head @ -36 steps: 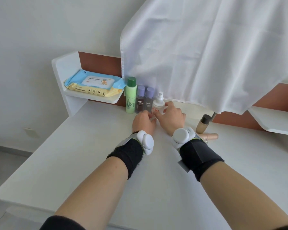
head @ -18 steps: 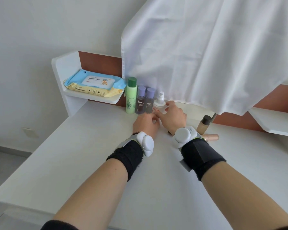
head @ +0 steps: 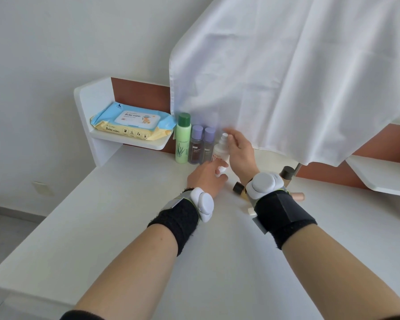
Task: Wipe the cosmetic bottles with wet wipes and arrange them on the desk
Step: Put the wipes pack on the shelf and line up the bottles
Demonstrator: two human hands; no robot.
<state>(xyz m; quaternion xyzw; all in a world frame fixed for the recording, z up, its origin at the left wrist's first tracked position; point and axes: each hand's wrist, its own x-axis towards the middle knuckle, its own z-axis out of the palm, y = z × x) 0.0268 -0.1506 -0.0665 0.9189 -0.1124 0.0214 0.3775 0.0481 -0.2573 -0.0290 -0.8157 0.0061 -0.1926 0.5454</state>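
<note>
Standing upright on the counter [head: 125, 227] beside a purple-capped bottle [head: 208, 144], the white spray bottle [head: 220, 153] has the right hand [head: 239, 153] beside its top, fingers [head: 231, 135] loosely spread and blurred. The left hand [head: 204, 179] curls its fingers around a white wad [head: 219, 171] at the bottle's foot.

I face a smooth white bench [head: 106, 227] set against a plain pale wall [head: 56, 42]. A brown back panel [head: 136, 93] joins white side shelves [head: 95, 100]. A white draped cloth [head: 286, 77] hangs above, and there is grey floor [head: 0, 229] at my left.
</note>
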